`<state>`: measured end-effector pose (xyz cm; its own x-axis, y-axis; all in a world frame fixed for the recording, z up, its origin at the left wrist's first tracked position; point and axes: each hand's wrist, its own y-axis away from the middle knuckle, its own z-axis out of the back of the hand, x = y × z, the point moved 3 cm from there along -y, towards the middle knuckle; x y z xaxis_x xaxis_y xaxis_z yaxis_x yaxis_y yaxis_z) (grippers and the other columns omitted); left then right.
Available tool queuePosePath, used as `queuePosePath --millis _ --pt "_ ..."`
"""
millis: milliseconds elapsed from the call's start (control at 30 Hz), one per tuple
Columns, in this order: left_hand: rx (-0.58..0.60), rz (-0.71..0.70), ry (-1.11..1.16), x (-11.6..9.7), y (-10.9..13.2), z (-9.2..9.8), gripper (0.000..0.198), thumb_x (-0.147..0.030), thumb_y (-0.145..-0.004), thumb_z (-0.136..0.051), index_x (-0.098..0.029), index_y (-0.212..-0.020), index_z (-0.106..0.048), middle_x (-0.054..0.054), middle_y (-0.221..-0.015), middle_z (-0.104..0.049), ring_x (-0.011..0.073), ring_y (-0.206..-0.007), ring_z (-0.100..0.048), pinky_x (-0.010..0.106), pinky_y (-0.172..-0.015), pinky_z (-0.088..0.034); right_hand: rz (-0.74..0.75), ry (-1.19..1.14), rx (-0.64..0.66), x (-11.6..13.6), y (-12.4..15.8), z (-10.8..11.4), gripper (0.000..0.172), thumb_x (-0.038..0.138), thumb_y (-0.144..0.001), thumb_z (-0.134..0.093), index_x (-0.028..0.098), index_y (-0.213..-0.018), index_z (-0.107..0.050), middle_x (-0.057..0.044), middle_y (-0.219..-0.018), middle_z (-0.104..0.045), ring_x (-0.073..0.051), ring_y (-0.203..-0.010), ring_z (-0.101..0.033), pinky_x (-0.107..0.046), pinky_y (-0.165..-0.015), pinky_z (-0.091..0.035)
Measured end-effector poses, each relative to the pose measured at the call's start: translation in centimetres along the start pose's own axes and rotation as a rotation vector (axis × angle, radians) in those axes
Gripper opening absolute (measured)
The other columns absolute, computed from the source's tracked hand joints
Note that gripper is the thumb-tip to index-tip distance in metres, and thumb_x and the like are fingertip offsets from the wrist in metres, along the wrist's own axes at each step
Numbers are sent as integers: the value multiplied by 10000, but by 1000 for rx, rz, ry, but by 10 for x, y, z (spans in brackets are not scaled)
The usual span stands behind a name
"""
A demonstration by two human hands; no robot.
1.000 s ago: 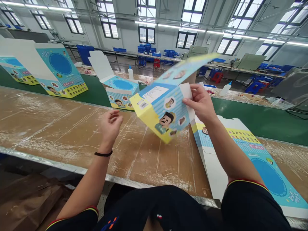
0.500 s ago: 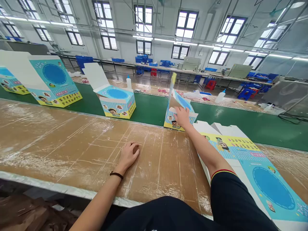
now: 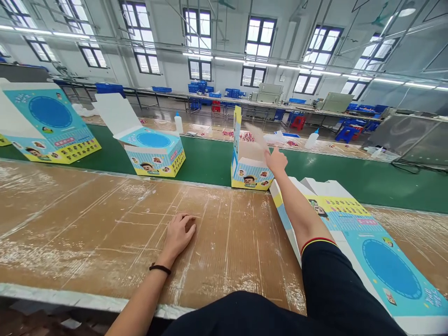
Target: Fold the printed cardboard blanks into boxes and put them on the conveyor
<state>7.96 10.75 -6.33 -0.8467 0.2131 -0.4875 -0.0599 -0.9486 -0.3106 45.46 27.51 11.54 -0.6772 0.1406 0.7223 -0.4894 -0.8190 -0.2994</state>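
My left hand rests on the brown covered tabletop, holding nothing, its fingers loosely bent and the thumb apart. My right hand reaches forward to a small printed carton standing on the green belt. The fingers close on the carton's raised flap, which is blurred. Part of the carton's pale inside shows, and a narrow printed panel stands up at its left side. Beneath my right forearm lies a flat, unfolded carton sheet, blue and yellow with a dark blue oval.
Further left on the green belt stand another carton with its white lid up and a larger printed carton. Behind the belt are a white bottle, a second bottle and small red pieces.
My right hand has moved from the carton's top to its right, and the flap is now raised. The cartons appear further left in view. My left hand stays on the tabletop.
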Motion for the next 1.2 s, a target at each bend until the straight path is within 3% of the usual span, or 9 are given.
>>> queuePosePath --millis 133,367,467,600,800,967,1100,1133,1200 --pt "-7 -11 -6 4 0 -2 242 -350 -829 -542 -262 -952 -731 82 -1064 -719 289 -1034 -672 439 -921 -540 -227 -334 -54 -20 -19 13 336 443 -1020 -481 167 -1149 -622 -168 -1115 -680 -328 -1140 -639 -456 -984 -514" --pt "16 -6 -10 4 -1 0 273 -371 -838 -519 -258 -959 -737 87 -1068 -727 290 -1030 -673 437 -912 -543 -513 -648 149 -50 6 -5 374 468 -1067 -383 155 -1187 -548 -77 -851 -653 -203 -728 -679 -324 -653 -596" --pt "14 -1 -9 4 -1 -1 262 -369 -836 -525 -262 -948 -737 84 -1066 -726 290 -1034 -671 436 -915 -542 -554 -777 250 -49 22 -27 336 452 -1071 -380 172 -1063 -566 -75 -789 -655 -190 -728 -683 -289 -652 -595" --pt "4 2 -2 5 -1 -1 256 -352 -831 -531 -257 -951 -737 89 -1071 -724 292 -1045 -667 438 -917 -539 -553 -917 340 -36 38 -54 448 642 -1005 -450 207 -972 -550 -113 -887 -682 -208 -829 -706 -291 -680 -605" --pt "16 -5 21 3 -2 0 255 -339 -838 -532 -255 -973 -731 85 -1079 -723 284 -1045 -662 445 -945 -530 -595 -1038 346 -27 64 -78 564 821 -929 -364 263 -899 -445 -68 -851 -626 -204 -844 -672 -323 -725 -616" --pt "21 -1 21 3 -2 0 263 -346 -837 -528 -251 -971 -733 92 -1098 -719 291 -1061 -666 446 -944 -531 -419 -774 187 -23 82 -70 473 695 -959 -430 262 -771 -422 -33 -726 -541 -224 -778 -628 -383 -791 -600" --pt "13 1 5 4 -2 0 262 -358 -839 -531 -258 -967 -736 90 -1090 -713 293 -1070 -669 438 -949 -535 295 -289 24 2 76 -46 184 329 -963 -473 210 -1016 -603 -143 -1126 -675 -292 -1191 -597 -487 -1104 -445" --pt "12 1 3 4 -2 0 259 -356 -836 -533 -259 -963 -737 90 -1088 -713 294 -1065 -670 437 -945 -538 471 -119 15 9 73 -45 265 242 -923 -501 185 -1157 -610 -169 -1299 -636 -312 -1342 -508 -519 -1181 -353" --pt "9 -5 1 4 -2 0 251 -348 -833 -536 -263 -957 -737 86 -1085 -715 291 -1057 -671 434 -940 -541 573 148 93 13 64 -51 581 137 -831 -576 132 -1408 -511 -201 -1550 -463 -362 -1522 -283 -585 -1249 -180"
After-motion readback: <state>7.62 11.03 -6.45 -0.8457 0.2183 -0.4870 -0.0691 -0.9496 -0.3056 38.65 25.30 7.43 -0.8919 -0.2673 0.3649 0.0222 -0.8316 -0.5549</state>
